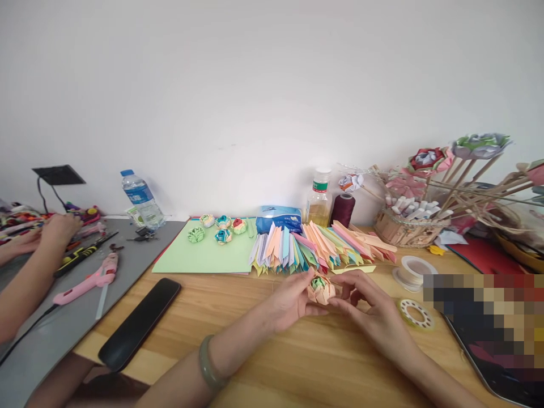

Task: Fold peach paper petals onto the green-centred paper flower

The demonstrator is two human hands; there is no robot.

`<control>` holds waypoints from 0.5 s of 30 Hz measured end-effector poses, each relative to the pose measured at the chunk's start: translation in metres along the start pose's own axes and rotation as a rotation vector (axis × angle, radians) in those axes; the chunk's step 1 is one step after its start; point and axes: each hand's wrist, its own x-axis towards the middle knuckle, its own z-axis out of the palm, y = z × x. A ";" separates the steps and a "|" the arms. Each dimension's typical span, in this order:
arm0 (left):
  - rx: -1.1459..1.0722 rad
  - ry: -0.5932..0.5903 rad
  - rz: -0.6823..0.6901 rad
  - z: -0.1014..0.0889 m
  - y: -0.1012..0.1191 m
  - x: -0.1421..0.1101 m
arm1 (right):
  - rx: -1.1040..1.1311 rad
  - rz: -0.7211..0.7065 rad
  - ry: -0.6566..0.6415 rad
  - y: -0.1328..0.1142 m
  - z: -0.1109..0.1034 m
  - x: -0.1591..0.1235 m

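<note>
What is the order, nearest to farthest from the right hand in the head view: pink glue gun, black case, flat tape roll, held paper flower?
1. Paper flower: at the right hand.
2. Flat tape roll: right.
3. Black case: left.
4. Pink glue gun: far left.

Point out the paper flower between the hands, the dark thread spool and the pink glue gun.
Paper flower [322, 293]: head view, on its front petals.
Dark thread spool [342, 211]: head view, middle of the wound thread.
Pink glue gun [86, 286]: head view, on its pink body.

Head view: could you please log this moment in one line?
left grip: holds paper flower; right grip: at its edge; folded papers: behind it
</note>
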 end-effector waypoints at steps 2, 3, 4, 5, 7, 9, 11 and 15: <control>0.046 0.039 0.005 -0.001 0.001 0.000 | -0.021 0.015 -0.003 0.003 -0.001 -0.001; 0.047 0.036 0.015 0.000 0.001 0.000 | -0.031 0.021 -0.005 0.004 -0.002 -0.001; 0.034 0.023 0.025 0.000 0.002 -0.001 | -0.038 0.025 -0.009 0.004 -0.002 -0.001; 0.012 0.005 0.031 0.001 0.003 -0.001 | -0.042 0.027 -0.014 0.005 -0.002 -0.001; -0.043 -0.025 0.045 0.004 0.004 -0.001 | -0.044 0.022 -0.028 0.004 -0.001 -0.001; -0.074 -0.041 0.053 0.006 0.004 -0.001 | -0.040 0.012 -0.040 0.003 0.001 0.000; -0.075 -0.058 0.056 0.006 0.003 -0.001 | -0.019 0.010 -0.047 0.002 0.002 0.000; -0.024 -0.032 0.070 0.004 0.000 -0.001 | -0.004 0.007 -0.069 0.000 0.002 0.000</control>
